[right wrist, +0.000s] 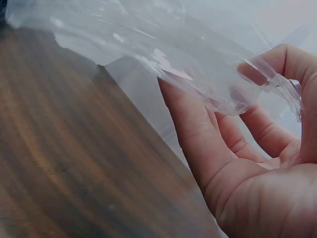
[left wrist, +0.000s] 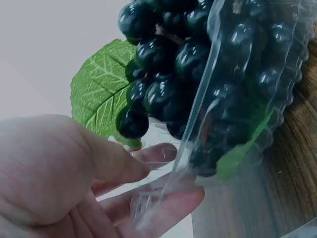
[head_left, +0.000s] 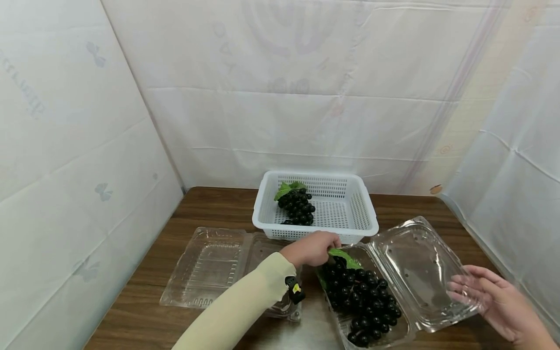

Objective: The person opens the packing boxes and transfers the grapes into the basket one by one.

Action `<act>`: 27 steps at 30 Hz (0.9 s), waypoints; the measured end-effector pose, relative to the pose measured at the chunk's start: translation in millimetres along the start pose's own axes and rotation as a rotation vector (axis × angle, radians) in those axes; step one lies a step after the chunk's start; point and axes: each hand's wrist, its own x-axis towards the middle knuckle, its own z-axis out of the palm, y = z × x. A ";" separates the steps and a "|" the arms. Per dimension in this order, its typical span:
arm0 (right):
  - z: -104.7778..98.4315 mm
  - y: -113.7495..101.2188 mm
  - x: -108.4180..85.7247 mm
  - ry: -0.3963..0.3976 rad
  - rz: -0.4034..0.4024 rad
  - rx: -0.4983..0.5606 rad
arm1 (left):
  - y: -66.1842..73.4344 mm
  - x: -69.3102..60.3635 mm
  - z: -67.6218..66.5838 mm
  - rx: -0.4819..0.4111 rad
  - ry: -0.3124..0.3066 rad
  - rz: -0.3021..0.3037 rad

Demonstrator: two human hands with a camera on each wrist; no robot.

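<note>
My left hand [head_left: 314, 249] grips the rim at the far left corner of an open clear plastic clamshell container [head_left: 345, 330]. In the left wrist view its thumb and fingers [left wrist: 171, 206] are around that clear edge. Inside the container lies a bunch of dark grapes [head_left: 365, 301] with green leaves [head_left: 345, 257], close to the left fingers. At the right, my right hand [head_left: 498, 299] holds the outer corner of the clamshell's raised lid [head_left: 415, 267]. The right wrist view shows the lid's edge [right wrist: 163, 64] between the thumb and fingers, several of them seen through the plastic.
A white perforated basket [head_left: 315, 232] stands at the back of the wooden table [head_left: 135, 291], holding another grape bunch [head_left: 299, 209] with leaves. A second clear clamshell [head_left: 214, 267] lies open on the left, partly behind my left forearm. White sheeting [head_left: 280, 121] surrounds the table.
</note>
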 end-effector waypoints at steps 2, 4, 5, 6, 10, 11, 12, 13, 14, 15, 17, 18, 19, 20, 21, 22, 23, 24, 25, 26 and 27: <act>-2.1 4.4 -2.9 0.003 0.020 0.008 | 0.6 0.6 0.6 0.030 0.004 -0.016; -4.4 8.1 -5.8 0.024 0.048 0.024 | 1.2 1.1 1.6 0.066 0.011 -0.031; -5.3 9.7 -7.1 0.041 0.064 0.030 | 1.3 1.5 2.3 0.082 0.016 -0.035; -6.3 11.0 -8.4 0.060 0.079 0.035 | 1.3 1.8 3.0 0.101 0.024 -0.037; -10.0 15.4 -10.8 0.143 0.129 0.023 | 0.8 2.4 5.0 0.153 0.053 -0.032; -10.9 16.2 -11.0 0.163 0.137 0.010 | 0.3 2.4 5.6 0.160 0.060 -0.029; -11.5 17.2 -11.3 0.187 0.145 -0.014 | -0.3 2.3 6.2 0.165 0.065 -0.026; -12.0 18.1 -11.5 0.208 0.153 -0.043 | -1.1 2.1 6.9 0.170 0.070 -0.024; -12.4 18.8 -11.8 0.228 0.162 -0.077 | -2.1 1.9 7.7 0.175 0.078 -0.021; -12.7 19.3 -12.0 0.251 0.172 -0.116 | -3.3 1.8 8.7 0.175 0.085 -0.019; -12.1 19.9 -12.4 0.315 0.196 -0.213 | -6.1 1.5 10.9 0.175 0.097 -0.016; -11.3 20.0 -12.7 0.357 0.214 -0.274 | -7.4 1.2 11.7 0.172 0.104 -0.015; -10.1 19.9 -12.7 0.405 0.232 -0.340 | -8.8 1.0 12.5 0.177 0.111 -0.015; -8.4 19.5 -12.6 0.457 0.257 -0.410 | -9.8 0.2 13.0 0.175 0.115 -0.019; -6.3 19.3 -12.6 0.521 0.285 -0.487 | -10.8 -0.5 13.5 0.172 0.118 -0.025; -3.7 18.7 -12.4 0.588 0.319 -0.563 | -11.4 -1.9 13.5 0.171 0.121 -0.030; -1.1 17.7 -12.4 0.644 0.355 -0.638 | -11.6 -3.8 13.3 0.174 0.126 -0.035; 1.9 16.6 -12.1 0.700 0.392 -0.702 | -11.6 -6.4 12.7 0.166 0.127 -0.045; 5.1 15.4 -11.6 0.744 0.423 -0.765 | -11.5 -9.5 12.1 0.158 0.127 -0.056; 7.8 13.8 -11.0 0.773 0.455 -0.821 | -11.5 -12.9 11.7 0.134 0.130 -0.072; 10.3 12.2 -10.4 0.795 0.489 -0.879 | -11.8 -16.4 11.4 0.114 0.135 -0.083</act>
